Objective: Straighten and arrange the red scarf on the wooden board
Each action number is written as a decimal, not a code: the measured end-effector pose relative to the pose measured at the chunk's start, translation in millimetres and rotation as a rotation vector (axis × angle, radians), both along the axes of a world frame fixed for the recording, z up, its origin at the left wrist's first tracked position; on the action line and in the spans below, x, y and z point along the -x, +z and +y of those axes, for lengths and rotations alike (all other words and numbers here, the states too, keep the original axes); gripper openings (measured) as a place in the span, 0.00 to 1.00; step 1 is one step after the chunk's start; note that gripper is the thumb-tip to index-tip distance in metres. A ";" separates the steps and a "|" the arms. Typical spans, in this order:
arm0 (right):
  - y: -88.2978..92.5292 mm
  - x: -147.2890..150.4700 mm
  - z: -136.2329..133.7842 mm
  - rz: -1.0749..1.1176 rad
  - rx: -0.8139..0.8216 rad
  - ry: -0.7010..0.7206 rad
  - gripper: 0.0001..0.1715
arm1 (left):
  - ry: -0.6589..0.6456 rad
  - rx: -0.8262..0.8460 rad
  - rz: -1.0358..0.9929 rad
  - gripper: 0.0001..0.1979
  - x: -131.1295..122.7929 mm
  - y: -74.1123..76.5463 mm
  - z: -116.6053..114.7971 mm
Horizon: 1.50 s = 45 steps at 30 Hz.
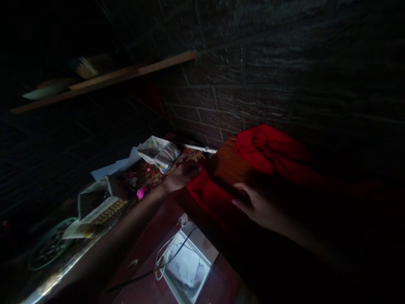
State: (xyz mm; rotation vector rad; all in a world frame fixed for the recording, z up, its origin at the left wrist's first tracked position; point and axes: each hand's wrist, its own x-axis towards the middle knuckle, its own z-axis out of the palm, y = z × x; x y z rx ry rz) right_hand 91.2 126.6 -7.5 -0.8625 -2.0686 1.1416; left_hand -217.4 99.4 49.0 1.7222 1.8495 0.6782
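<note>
A person's left hand (182, 175) reaches forward with fingers closed on the far edge of a red cloth (210, 196), while the right hand (257, 207) lies flat and unclenched on the cloth's near part, palm down; the cloth is spread over the left end of a wooden table (229, 164) against a dark brick wall (284, 76), its long axis running from the lower left up toward the right, where it rises into a bunched heap (268, 147); left of the hands a clear plastic packet (160, 153) and white papers (114, 166) lie on a cluttered patterned surface, beside a pink object (141, 192) and a printed sheet (101, 213) whose writing is too dim to read; a wooden shelf (126, 76) crosses the wall above.
</note>
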 end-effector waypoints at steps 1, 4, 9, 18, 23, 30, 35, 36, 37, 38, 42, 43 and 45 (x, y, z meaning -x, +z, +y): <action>2.5 20.6 11.2 0.057 0.057 0.056 0.20 | 0.010 0.002 -0.036 0.25 -1.1 0.8 0.9; 4.8 82.9 40.4 0.146 0.274 0.103 0.19 | 0.057 0.043 -0.194 0.30 3.4 -3.3 4.4; -0.4 147.7 55.8 0.209 0.342 0.190 0.23 | 0.118 0.092 -0.528 0.32 20.4 -13.9 3.0; -12.8 154.6 53.4 0.344 0.322 0.265 0.20 | 0.178 0.139 -0.674 0.29 49.3 -28.2 -13.2; -12.7 155.0 50.9 0.400 0.322 0.273 0.15 | 0.131 0.159 -0.724 0.28 49.0 -22.7 -21.3; -12.4 154.1 49.7 0.390 0.374 0.266 0.18 | 0.100 0.088 -0.521 0.20 40.2 -6.0 -21.6; -9.6 153.3 48.2 0.400 0.411 0.267 0.18 | 0.097 0.079 -0.524 0.20 39.2 -6.5 -20.3; -9.0 153.3 47.9 0.403 0.413 0.265 0.18 | 0.093 0.063 -0.525 0.20 39.0 -6.6 -20.3; -8.5 153.4 47.6 0.405 0.413 0.262 0.18 | 0.083 0.043 -0.518 0.20 38.9 -6.4 -20.6; -8.1 153.5 47.5 0.406 0.413 0.257 0.18 | 0.064 0.023 -0.502 0.20 39.0 -5.7 -20.8; -7.3 154.1 47.5 0.423 0.437 0.257 0.18 | -0.067 -0.043 -0.381 0.18 41.8 1.1 -21.2; -7.2 154.3 47.7 0.425 0.446 0.256 0.18 | -0.098 -0.045 -0.349 0.18 42.9 3.6 -20.6; -6.8 154.7 47.9 0.419 0.452 0.259 0.18 | -0.143 -0.037 -0.293 0.16 45.3 8.5 -18.3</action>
